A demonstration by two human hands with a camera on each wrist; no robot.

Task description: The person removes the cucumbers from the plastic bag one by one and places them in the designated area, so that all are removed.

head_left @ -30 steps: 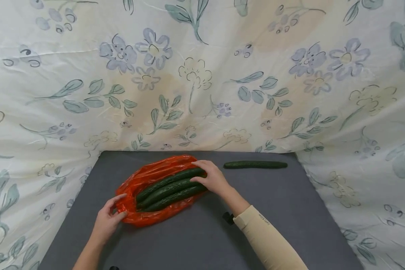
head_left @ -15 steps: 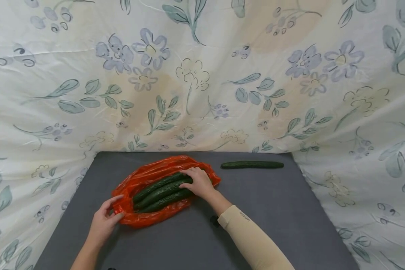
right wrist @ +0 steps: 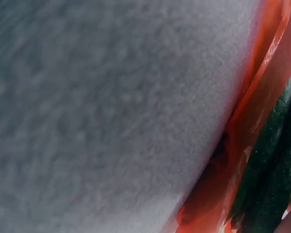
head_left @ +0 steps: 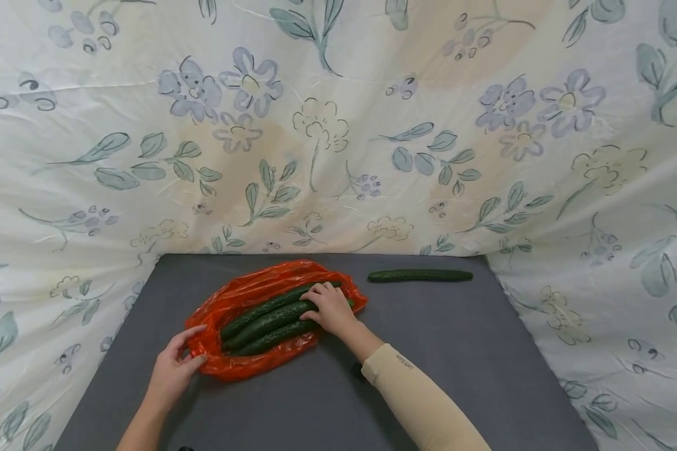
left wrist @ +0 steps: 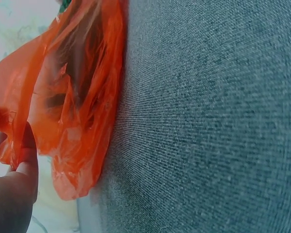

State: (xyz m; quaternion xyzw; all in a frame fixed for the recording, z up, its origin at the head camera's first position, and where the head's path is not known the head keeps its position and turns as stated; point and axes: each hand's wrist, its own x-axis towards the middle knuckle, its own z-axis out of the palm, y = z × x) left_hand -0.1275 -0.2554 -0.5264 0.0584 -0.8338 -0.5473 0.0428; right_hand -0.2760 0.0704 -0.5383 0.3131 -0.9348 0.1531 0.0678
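An orange-red plastic bag point(head_left: 248, 285) lies on the table with its mouth spread. Three cucumbers point(head_left: 273, 322) rest side by side in its opening. At the bag's left end, my left hand point(head_left: 172, 369) pinches the edge; the left wrist view shows a fold of the bag point(left wrist: 87, 141) between thumb and fingers point(left wrist: 29, 160). My right hand point(head_left: 331, 310) reaches over the right ends of the cucumbers and holds the middle one, its fingers on the far side and thumb on the near side. The right wrist view catches only part of the cucumbers point(right wrist: 274, 179) and fingertips at its edge.
A single cucumber point(head_left: 420, 275) lies near the back edge of the grey table point(head_left: 457, 351), right of the bag. Floral cloth point(head_left: 338, 125) hangs behind the table and along both sides.
My right hand has moved left and slightly down from the right ends of the cucumbers, uncovering the bag's right tip, and now grips the middle one. The left hand keeps its hold.
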